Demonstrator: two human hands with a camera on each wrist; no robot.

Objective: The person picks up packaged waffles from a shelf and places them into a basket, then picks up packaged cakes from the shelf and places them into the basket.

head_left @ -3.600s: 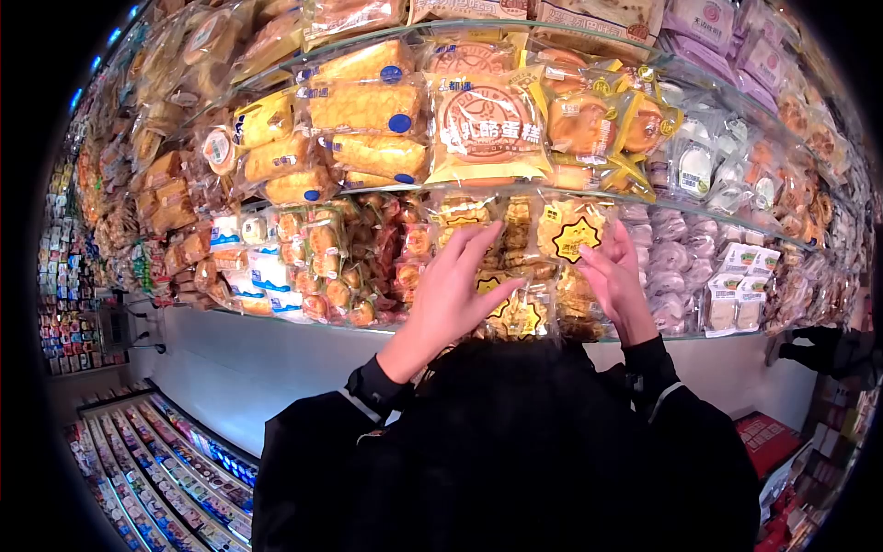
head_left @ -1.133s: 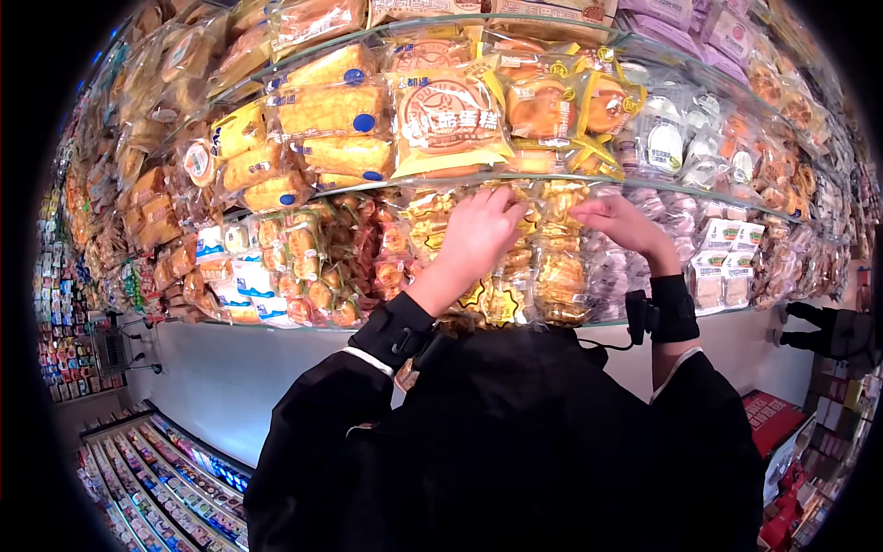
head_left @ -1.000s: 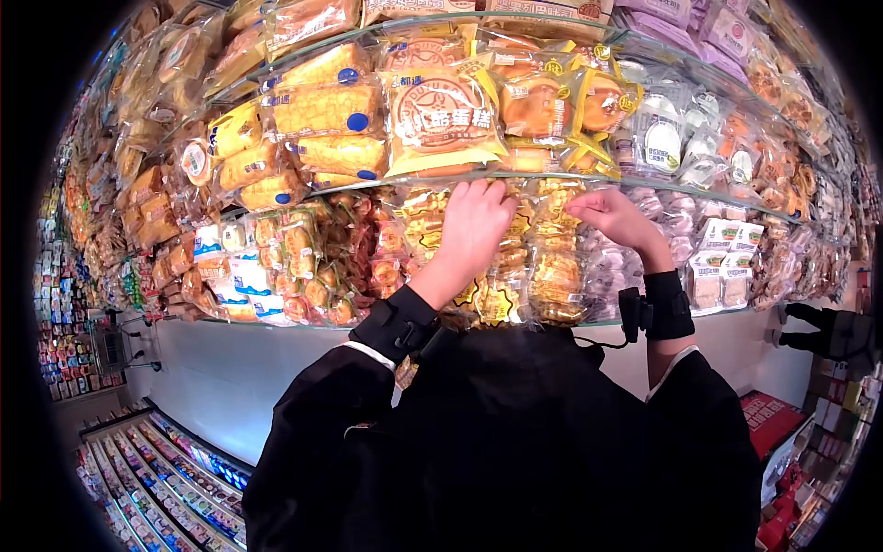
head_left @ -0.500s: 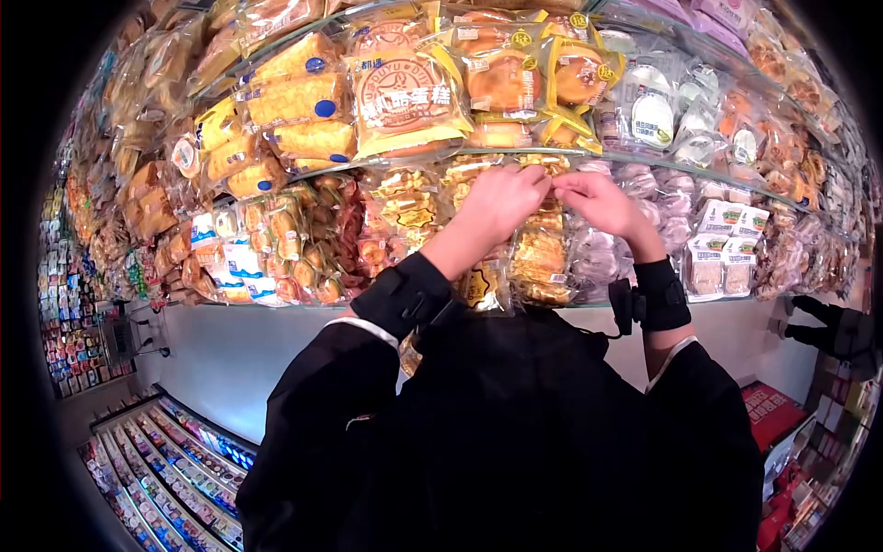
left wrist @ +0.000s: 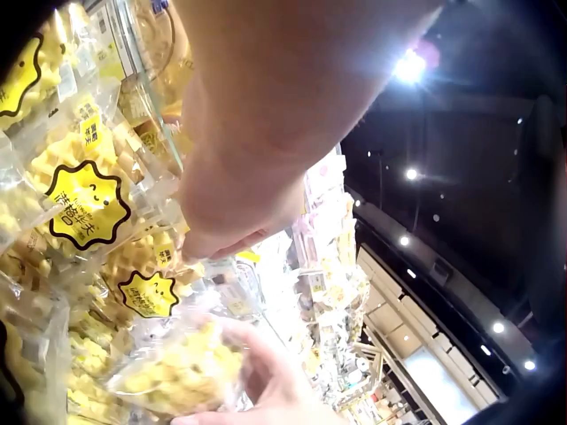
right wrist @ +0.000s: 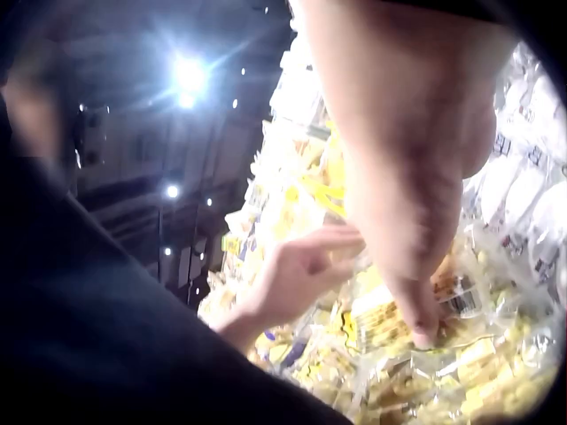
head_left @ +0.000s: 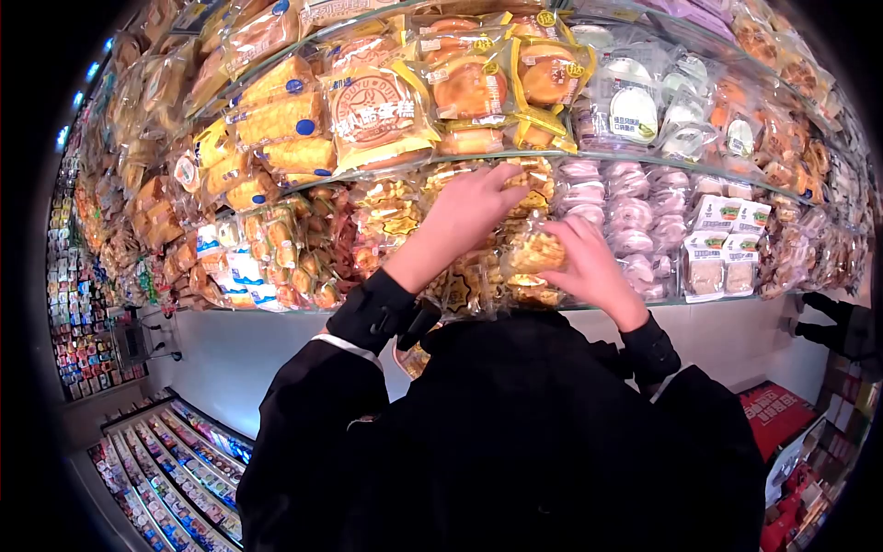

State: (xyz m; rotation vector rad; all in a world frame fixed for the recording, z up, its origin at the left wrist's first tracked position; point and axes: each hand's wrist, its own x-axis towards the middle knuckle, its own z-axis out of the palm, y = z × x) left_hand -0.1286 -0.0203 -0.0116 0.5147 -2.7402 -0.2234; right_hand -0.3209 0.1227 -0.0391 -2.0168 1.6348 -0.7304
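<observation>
Head view: right hand (head_left: 593, 267) pinches clear waffle bag (head_left: 533, 252), thumb apart from fingers, bag between them, above waffle packs on lower shelf. Left hand (head_left: 467, 210) over same row, fingers loosely extended; contact unclear. Lilac packs (head_left: 631, 213) at right.

Left wrist view: thumb and fingers of right hand around waffle bag, near star-shaped yellow labels (left wrist: 89, 205).

Right wrist view: blurred; left hand beside right, fingers seemingly outstretched.

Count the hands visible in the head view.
2. The left hand is over the waffle bags; the right hand holds a single bag, nearer the wearer. The bystander's hands cannot be made out.
</observation>
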